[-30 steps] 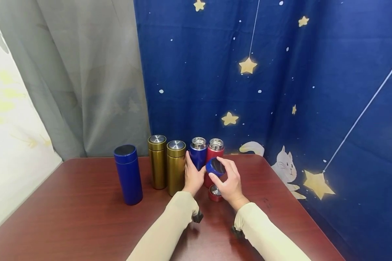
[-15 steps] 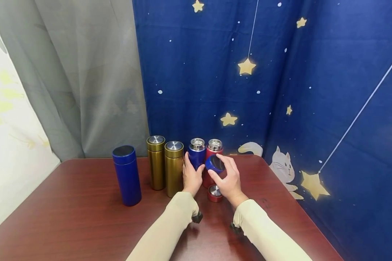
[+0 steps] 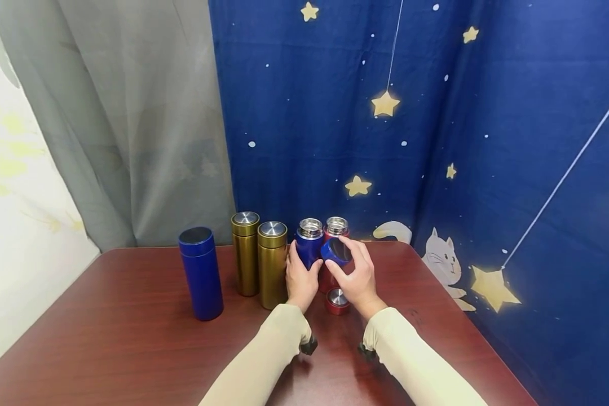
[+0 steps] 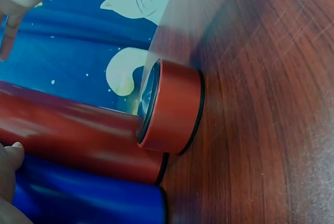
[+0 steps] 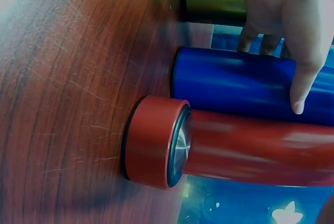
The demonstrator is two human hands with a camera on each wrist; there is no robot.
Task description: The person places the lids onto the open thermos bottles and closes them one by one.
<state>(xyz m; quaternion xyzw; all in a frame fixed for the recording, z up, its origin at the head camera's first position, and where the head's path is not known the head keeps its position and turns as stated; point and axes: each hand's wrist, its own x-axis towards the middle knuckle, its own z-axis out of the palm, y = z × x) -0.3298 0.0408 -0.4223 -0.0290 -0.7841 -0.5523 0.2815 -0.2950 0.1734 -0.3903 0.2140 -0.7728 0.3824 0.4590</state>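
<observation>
My left hand (image 3: 301,281) grips an uncapped blue thermos bottle (image 3: 309,248), thumb on the near side and fingers behind it. The bottle stands upright with its steel mouth bare. In my right hand (image 3: 359,277), a blue lid (image 3: 336,251) with a dark top is pinched between thumb and fingers. It is tilted and held right of the blue bottle, overlapping the red thermos bottle (image 5: 261,145) in the head view. That red bottle is also open and stands beside the blue one. Its red lid (image 3: 337,304) with a steel top sits on the table close in front.
Two gold bottles (image 3: 273,276) with lids on stand just left of my left hand. Farther left is a capped blue bottle (image 3: 201,276). All are on a reddish-brown wooden table (image 3: 132,349). A dark blue star-patterned curtain (image 3: 309,113) hangs behind the table's far edge.
My right hand has raised the blue lid slightly. The left hand stays on the blue bottle, and the other bottles stand where they were.
</observation>
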